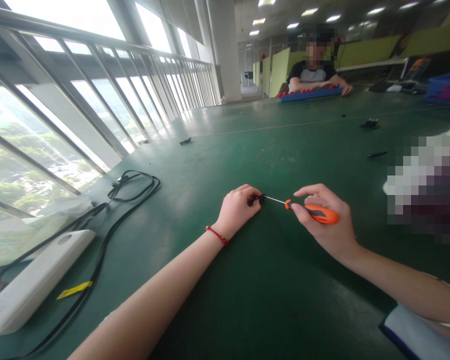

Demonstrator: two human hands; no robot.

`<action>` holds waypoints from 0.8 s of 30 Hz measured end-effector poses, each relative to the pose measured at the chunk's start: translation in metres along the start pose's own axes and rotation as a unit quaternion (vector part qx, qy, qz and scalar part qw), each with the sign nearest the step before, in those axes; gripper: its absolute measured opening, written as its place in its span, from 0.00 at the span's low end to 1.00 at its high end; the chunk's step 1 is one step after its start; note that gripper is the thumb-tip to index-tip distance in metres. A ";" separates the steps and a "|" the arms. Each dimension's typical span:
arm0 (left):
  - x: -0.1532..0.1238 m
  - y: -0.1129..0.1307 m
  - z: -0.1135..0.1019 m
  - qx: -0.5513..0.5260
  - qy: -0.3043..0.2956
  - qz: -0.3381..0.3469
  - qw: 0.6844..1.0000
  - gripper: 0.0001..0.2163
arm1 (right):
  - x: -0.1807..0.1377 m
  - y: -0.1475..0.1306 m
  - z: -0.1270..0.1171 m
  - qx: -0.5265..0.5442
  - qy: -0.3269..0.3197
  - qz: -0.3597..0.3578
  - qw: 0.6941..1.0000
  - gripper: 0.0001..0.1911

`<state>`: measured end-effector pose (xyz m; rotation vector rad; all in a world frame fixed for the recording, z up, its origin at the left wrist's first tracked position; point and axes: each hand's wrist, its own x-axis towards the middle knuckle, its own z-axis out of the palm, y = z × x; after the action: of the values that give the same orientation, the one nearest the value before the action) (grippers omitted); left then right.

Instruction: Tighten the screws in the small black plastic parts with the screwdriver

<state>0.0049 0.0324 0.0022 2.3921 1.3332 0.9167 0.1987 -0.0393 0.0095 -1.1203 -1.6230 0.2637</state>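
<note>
My left hand (240,209) is closed around a small black part (254,200), whose kind I cannot make out because the fingers cover much of it. In my right hand (332,220) lies a screwdriver (322,214) with an orange and dark grey handle. Its thin metal shaft points left, and the tip meets or nearly meets the black part. The thumb presses on the handle near the shaft, while the index finger is lifted off it. Both hands are just above the green table (225,160).
A white power strip (41,280) and black cables (108,235) lie at the left, beside a metal railing (108,90). Small dark pieces (185,141) and a black pen-like item (377,154) rest farther off. Across the table, a person (311,75) works at a blue tray (311,95).
</note>
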 end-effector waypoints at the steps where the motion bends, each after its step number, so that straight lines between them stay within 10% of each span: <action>1: 0.000 0.000 0.000 0.000 0.000 0.000 1.000 0.08 | 0.000 0.000 0.000 -0.013 0.000 0.001 1.000 0.06; 7: 0.000 0.000 0.000 0.008 0.000 0.004 1.000 0.08 | 0.001 0.001 0.001 0.039 0.047 -0.024 0.998 0.21; 12: 0.000 -0.001 0.001 0.006 0.001 0.000 1.000 0.08 | 0.000 0.001 0.000 -0.015 0.009 0.012 1.000 0.05; 17: 0.000 -0.001 0.001 0.012 -0.001 0.001 1.000 0.08 | 0.001 0.003 0.001 0.028 0.043 -0.028 0.998 0.21; 24: 0.000 -0.001 0.001 0.008 0.001 0.002 1.000 0.08 | 0.000 0.002 0.001 -0.035 0.006 -0.022 0.999 0.12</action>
<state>0.0053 0.0332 0.0008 2.4078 1.3424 0.9128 0.1989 -0.0373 0.0076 -1.1342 -1.6553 0.1724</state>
